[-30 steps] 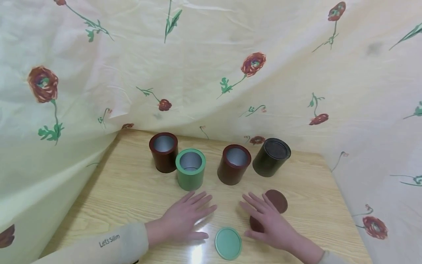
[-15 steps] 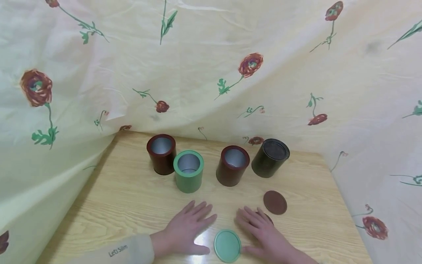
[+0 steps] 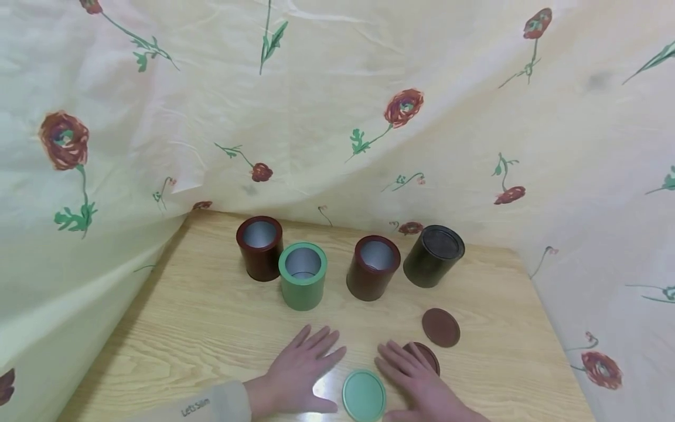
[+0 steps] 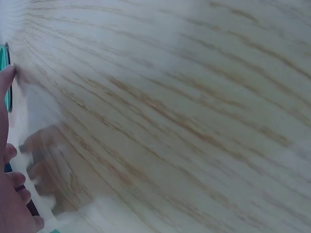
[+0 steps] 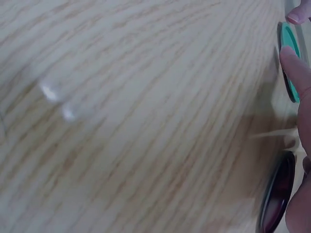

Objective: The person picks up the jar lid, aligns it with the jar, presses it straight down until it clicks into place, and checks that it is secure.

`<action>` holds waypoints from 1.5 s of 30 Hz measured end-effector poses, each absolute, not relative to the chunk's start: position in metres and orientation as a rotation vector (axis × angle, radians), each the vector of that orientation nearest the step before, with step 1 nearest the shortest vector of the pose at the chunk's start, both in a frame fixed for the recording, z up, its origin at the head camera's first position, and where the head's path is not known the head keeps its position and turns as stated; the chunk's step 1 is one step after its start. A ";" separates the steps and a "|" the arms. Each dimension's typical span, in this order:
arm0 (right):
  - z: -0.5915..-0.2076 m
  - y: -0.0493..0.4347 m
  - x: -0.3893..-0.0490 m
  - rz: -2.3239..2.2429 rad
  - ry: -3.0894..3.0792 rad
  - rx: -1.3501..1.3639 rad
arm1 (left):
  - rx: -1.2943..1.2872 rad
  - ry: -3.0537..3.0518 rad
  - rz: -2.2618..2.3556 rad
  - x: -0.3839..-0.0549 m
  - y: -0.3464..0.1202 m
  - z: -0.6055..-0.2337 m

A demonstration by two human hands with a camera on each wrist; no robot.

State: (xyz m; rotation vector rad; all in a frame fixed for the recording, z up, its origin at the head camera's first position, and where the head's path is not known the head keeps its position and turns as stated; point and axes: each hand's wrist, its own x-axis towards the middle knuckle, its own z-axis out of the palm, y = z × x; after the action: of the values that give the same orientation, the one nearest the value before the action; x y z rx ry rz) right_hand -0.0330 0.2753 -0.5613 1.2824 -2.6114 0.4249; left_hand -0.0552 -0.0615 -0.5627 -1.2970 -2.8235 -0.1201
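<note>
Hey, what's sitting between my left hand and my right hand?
In the head view, a green lid lies on the wooden table between your left hand and right hand.

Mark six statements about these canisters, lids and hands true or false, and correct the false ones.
1. The green canister stands without a lid on. True.
2. The green lid lies between the left hand and the right hand. True.
3. The left hand grips the green lid. False: its fingers are spread and it holds nothing.
4. In the head view, the right hand partly hides the nearer dark red lid. True.
5. Three canisters are dark red. False: only the left dark red canister and the right dark red canister are.
6. Every canister stands open. False: the black canister has a closed top.
</note>
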 end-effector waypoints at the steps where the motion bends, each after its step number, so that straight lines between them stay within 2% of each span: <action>1: -0.563 0.275 -0.032 0.422 -2.608 1.281 | -1.297 -2.822 -0.118 -0.055 -0.060 -0.563; 25: -0.570 0.261 -0.030 0.612 -2.583 1.203 | -1.258 -2.791 -0.190 -0.055 -0.046 -0.569; 45: -0.573 0.255 -0.032 0.741 -2.485 1.235 | -1.367 -2.672 -0.387 -0.059 -0.045 -0.567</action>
State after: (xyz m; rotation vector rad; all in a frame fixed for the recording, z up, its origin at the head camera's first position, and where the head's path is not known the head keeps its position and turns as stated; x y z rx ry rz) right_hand -0.0320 0.2548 -0.5731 1.2348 -2.4855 0.7408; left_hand -0.0591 -0.0446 -0.5673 -1.3669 -2.6720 -0.3873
